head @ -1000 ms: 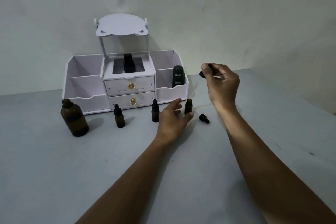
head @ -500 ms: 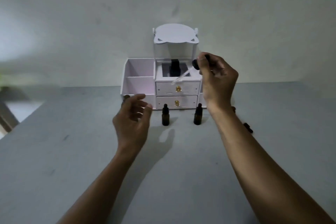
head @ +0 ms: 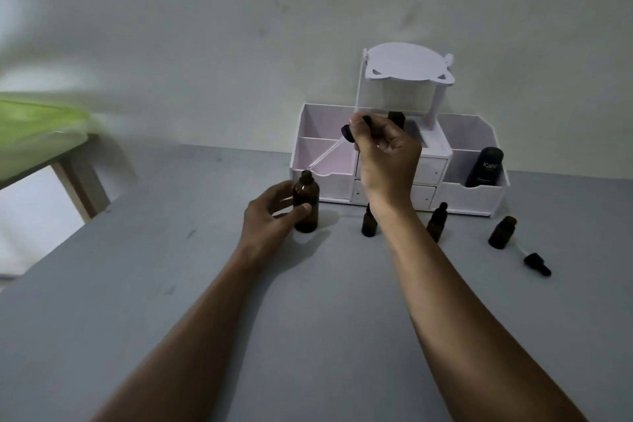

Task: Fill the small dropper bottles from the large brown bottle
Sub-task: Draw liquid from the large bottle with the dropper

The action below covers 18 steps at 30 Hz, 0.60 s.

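The large brown bottle (head: pixel 306 202) stands uncapped on the grey table, and my left hand (head: pixel 270 219) grips its side. Above and to the right, my right hand (head: pixel 387 154) pinches a black dropper (head: pixel 347 133) by its bulb; its glass tube slants down-left, the tip just above the big bottle's mouth. Two capped small dropper bottles stand in front of the organizer, one (head: pixel 369 222) partly behind my right wrist, the other (head: pixel 436 221) to its right. A third small bottle (head: pixel 501 232) is open, with a loose dropper cap (head: pixel 536 263) lying beside it.
A white desk organizer (head: pixel 476 195) with drawers, side bins and a cat-shaped top stands against the wall; a black tube (head: pixel 484 168) sits in its right bin. The table's left edge (head: pixel 68 240) drops off, and a green-topped stool (head: pixel 37 133) stands beyond it.
The view has swung left. My left hand moved to the large brown bottle and took hold of it. My right hand carried the dropper over toward that bottle's mouth.
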Tool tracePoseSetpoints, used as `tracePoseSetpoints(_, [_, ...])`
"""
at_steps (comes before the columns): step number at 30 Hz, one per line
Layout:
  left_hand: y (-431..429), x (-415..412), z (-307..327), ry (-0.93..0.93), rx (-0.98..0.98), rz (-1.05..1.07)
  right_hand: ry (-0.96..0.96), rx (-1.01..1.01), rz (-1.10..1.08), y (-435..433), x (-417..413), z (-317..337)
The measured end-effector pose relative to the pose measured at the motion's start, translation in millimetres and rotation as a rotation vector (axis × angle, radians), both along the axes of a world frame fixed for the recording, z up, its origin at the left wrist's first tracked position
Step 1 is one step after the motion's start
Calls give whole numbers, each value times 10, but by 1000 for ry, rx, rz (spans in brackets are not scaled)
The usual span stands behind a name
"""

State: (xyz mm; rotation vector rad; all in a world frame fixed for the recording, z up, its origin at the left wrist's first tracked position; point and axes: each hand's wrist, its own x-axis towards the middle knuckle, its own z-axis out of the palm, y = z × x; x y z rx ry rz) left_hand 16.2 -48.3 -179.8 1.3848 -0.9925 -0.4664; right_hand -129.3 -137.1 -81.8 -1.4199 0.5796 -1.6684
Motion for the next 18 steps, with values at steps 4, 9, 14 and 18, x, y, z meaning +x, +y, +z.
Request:
tracePoseSetpoints(4, [-6,26,-20,-69,5,-44,47,-43,-31,-18,63,-83])
tracePoseSetpoints(9, [-30,55,-54,-118,8,-35,125,-89,-82,-17,133,-103])
tracePoseSetpoints(14, [-23,68,-61,-147,13,-42,252,-203,-10,-2,271,-13])
tracePoseSetpoints(18, [-14,74,-69,-160,21,-38,519,-150,31,-38,343,-147])
